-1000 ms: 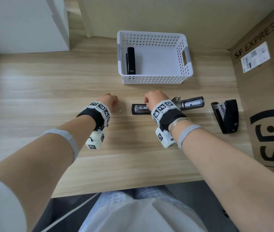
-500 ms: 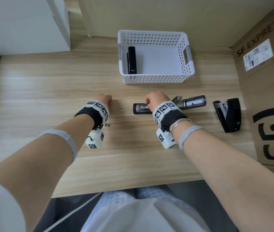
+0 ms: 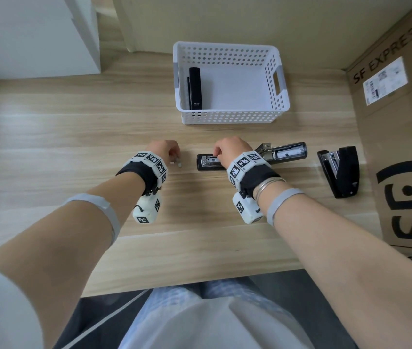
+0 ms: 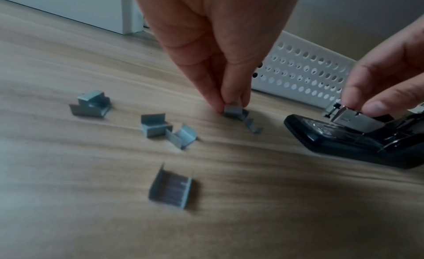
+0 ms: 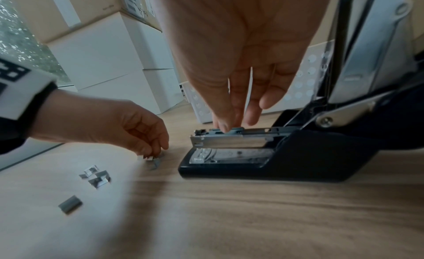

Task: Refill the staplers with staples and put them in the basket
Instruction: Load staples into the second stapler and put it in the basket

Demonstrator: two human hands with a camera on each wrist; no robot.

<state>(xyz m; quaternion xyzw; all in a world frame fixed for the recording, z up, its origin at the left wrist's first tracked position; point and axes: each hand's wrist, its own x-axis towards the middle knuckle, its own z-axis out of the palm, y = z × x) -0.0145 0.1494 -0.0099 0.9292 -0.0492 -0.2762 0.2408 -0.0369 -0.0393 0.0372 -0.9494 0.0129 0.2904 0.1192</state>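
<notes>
Staplers are spread out on a wooden tabletop, with a big SF Express cardboard box along the right edge. A white perforated basket sits at the back, and one closed black stapler already lies in it against the left wall. Just in front of the basket, the open stapler lies flipped wide, lid swung out to the right. Another black stapler sits further right, part-open, near the box. The right hand has its fingertips pinched on the metal staple tray of the open one. The left hand is just to the left, pinching a small staple strip against the tabletop. A few more loose staple chunks lie scattered beside it.
</notes>
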